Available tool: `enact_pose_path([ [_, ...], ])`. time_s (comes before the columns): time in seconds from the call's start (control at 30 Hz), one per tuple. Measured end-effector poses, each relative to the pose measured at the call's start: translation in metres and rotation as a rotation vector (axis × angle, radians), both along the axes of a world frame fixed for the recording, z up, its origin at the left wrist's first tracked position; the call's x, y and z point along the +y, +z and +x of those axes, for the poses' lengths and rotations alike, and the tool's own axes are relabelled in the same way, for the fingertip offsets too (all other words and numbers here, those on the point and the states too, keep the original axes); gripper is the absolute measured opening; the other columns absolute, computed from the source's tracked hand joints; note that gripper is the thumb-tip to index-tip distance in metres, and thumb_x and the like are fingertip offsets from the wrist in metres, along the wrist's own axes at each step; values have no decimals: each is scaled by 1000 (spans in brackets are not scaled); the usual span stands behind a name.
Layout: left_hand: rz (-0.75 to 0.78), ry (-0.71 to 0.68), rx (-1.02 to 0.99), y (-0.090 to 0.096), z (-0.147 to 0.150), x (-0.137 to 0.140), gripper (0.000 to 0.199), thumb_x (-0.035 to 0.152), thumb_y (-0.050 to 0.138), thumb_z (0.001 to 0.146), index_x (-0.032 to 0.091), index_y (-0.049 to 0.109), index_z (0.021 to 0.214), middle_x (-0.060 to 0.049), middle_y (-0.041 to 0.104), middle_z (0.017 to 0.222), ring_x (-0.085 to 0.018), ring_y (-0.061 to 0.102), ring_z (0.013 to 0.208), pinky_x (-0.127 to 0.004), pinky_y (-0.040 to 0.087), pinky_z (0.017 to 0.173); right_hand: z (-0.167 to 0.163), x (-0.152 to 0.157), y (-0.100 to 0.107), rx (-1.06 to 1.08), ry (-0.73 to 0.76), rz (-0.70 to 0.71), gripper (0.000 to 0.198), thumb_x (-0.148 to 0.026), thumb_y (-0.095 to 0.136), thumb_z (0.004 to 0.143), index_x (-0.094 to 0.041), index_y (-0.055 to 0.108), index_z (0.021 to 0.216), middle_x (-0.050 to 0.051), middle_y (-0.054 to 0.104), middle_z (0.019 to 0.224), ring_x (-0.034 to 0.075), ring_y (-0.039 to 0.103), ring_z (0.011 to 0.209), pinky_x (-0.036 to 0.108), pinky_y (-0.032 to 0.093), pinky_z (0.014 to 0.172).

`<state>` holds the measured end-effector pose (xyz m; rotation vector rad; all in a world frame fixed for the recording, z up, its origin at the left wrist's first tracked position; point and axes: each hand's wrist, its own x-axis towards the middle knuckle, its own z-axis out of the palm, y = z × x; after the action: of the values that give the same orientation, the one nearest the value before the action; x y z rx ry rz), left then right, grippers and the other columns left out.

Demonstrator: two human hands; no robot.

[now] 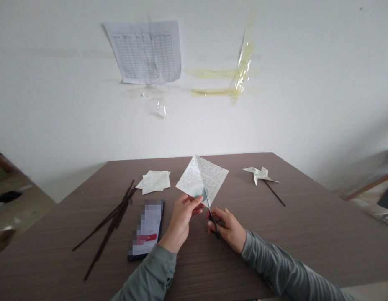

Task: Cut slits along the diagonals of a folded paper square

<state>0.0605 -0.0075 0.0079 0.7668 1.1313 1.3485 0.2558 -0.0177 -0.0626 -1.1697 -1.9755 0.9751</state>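
My left hand (181,217) pinches the near corner of a folded square of lined, written-on paper (202,177), held up like a diamond above the brown table (307,234). In my right hand (228,228) is a pair of dark-handled scissors (211,211); their blades point up and away into the paper's near corner.
A phone (147,228) lies left of my left hand. Several thin dark sticks (110,221) lie further left. Folded paper pieces (154,181) sit behind the phone. A paper pinwheel on a stick (261,175) lies at the right. A printed sheet (146,52) and tape hang on the wall.
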Motion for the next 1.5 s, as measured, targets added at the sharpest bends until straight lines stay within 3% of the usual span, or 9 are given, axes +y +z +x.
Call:
enact_pose_path([
  [0.27,13,-12,-4,0,-1,-1,46,31,122,58,22,81,75,0,85,75,-19,82,72,-24,60,63,0,-2,7,0,5,-8,41,-72,73,118,-31,79,116,5,95,89,37,89,93,69,60,129],
  [0.57,11,45,-46,2,-1,0,41,26,122,60,20,91,86,-4,92,87,-19,83,76,-23,62,62,-3,2,-8,30,-23,-20,31,-64,81,110,-33,77,110,5,95,88,40,89,92,67,59,131],
  [0.83,34,85,-38,-2,-1,3,48,37,125,55,20,86,79,-5,91,81,-19,82,70,-26,61,61,-3,1,-9,35,-2,-36,24,-57,82,109,-33,78,110,5,97,91,40,89,92,68,56,133],
  [1.13,42,94,-20,-3,0,2,48,38,123,56,21,84,79,-3,90,81,-20,83,72,-26,61,61,-4,3,-11,-6,0,-17,39,-69,76,114,-31,76,117,5,95,91,37,89,92,73,58,132],
  [1.3,40,89,-13,-3,0,1,49,38,124,57,21,85,81,-2,89,81,-20,82,72,-26,60,61,-4,3,-15,5,-15,0,38,-71,75,115,-33,79,118,6,96,92,39,89,93,71,60,130],
  [1.5,37,88,-27,-2,1,1,48,37,124,55,21,85,78,-3,90,81,-19,82,72,-25,60,60,-3,1,-5,-19,-20,-6,36,-71,78,115,-35,78,114,4,96,92,39,89,93,68,61,128],
])
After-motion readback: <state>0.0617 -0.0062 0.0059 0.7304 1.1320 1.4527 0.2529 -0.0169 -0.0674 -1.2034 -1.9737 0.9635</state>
